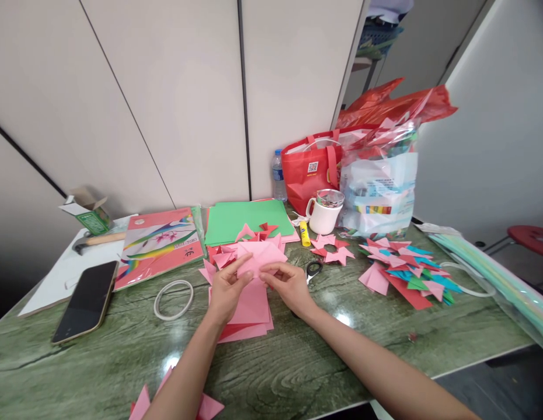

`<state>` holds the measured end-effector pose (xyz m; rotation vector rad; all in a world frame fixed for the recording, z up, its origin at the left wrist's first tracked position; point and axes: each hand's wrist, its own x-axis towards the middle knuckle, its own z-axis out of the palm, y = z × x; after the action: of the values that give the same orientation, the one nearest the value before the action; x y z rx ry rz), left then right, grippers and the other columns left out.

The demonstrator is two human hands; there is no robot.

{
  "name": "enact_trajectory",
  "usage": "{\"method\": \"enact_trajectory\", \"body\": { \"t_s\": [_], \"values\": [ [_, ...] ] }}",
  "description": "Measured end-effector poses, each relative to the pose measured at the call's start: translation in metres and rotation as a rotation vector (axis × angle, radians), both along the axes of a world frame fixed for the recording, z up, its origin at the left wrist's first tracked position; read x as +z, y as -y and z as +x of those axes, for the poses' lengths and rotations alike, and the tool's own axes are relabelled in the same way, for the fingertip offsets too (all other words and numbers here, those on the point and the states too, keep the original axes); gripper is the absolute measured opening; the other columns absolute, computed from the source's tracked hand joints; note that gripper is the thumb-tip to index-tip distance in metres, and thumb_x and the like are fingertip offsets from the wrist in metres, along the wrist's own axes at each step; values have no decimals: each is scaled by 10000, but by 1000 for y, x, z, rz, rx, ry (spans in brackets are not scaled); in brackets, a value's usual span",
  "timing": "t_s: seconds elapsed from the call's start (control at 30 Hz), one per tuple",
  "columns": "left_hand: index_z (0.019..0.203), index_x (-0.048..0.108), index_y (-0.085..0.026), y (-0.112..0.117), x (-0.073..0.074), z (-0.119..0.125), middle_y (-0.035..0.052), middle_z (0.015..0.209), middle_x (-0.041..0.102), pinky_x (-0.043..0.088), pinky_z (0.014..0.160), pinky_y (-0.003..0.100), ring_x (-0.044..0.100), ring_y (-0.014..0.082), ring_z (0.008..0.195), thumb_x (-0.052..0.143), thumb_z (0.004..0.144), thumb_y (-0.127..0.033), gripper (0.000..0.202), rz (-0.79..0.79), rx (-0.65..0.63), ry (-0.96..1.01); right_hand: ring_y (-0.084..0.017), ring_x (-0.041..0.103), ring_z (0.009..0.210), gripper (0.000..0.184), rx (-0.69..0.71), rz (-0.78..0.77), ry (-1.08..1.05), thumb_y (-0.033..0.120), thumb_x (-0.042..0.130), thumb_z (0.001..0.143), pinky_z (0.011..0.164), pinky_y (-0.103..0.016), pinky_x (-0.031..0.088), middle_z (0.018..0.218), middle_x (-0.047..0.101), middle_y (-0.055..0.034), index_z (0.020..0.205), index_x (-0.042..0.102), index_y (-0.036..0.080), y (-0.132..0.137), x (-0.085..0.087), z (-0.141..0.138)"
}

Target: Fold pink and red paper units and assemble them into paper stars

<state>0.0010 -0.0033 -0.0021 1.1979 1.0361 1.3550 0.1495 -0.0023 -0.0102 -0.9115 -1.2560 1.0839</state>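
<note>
Both my hands hold a folded pink paper piece (259,256) just above a stack of pink paper sheets (250,315) on the green table (298,367). My left hand (225,290) pinches its left edge with thumb and fingers. My right hand (289,284) pinches the right edge. Several folded pink and red paper pieces (228,254) lie just behind the hands.
Scissors (313,270) lie right of my right hand. A phone (85,300), a tape ring (173,298) and a paper pack (160,245) sit left. Green sheets (247,220), a glue stick (305,233), a white mug (324,213), bags (376,175) and coloured folded shapes (407,271) lie behind and right.
</note>
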Motion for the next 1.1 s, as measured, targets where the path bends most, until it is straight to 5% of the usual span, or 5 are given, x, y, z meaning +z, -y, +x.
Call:
{"method": "enact_trajectory", "body": {
  "t_s": [0.4,0.8,1.1],
  "values": [
    [947,722,-179,-1,-2,0,108,1048,694,471,837,345,598,264,996,750,616,-279,346,-55,0,45,-148,617,585,132,60,9,-38,275,708,663,579,-265,505,672,643,-2,751,650,195,0,-4,0],
    [974,712,-168,1,-6,5,105,1060,691,479,853,323,598,267,1025,736,638,-272,352,-12,10,-83,-111,540,589,356,55,-40,-172,178,707,605,527,-218,492,684,493,54,840,445,231,-1,-10,-6],
    [1009,694,-152,0,1,1,115,1085,677,493,824,330,609,265,999,741,624,-283,409,-57,55,-66,-136,652,681,295,99,-65,-255,214,648,663,693,-312,573,800,560,22,909,487,219,-3,-9,-4]
  ]
}}
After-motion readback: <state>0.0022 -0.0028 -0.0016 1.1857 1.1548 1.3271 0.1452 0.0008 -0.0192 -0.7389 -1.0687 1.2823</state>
